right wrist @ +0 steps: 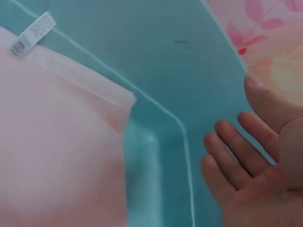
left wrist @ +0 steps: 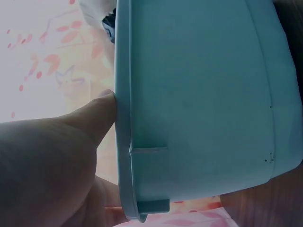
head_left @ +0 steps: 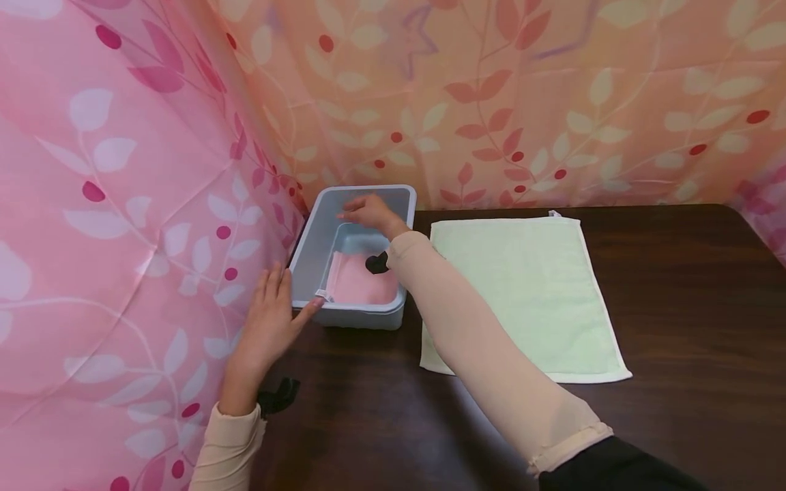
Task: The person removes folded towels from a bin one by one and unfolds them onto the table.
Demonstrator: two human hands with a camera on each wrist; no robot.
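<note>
A grey-blue plastic bin (head_left: 344, 318) stands at the back left of the table. Inside it, toward the near end, lies a folded pink cloth (head_left: 362, 279) with a white label (right wrist: 32, 34). My left hand (head_left: 267, 327) is at the bin's near left corner, its thumb on the near rim and its fingers along the left side. My right hand (head_left: 371, 212) hovers over the far part of the bin with fingers loosely extended and nothing in them. In the right wrist view that hand (right wrist: 251, 175) is beside the cloth, apart from it.
A pale green towel (head_left: 528, 293) with white edging lies spread flat to the right of the bin, partly under my right forearm in the head view. Patterned curtains (head_left: 491, 102) close off the back and the left side of the dark wooden table (head_left: 681, 327).
</note>
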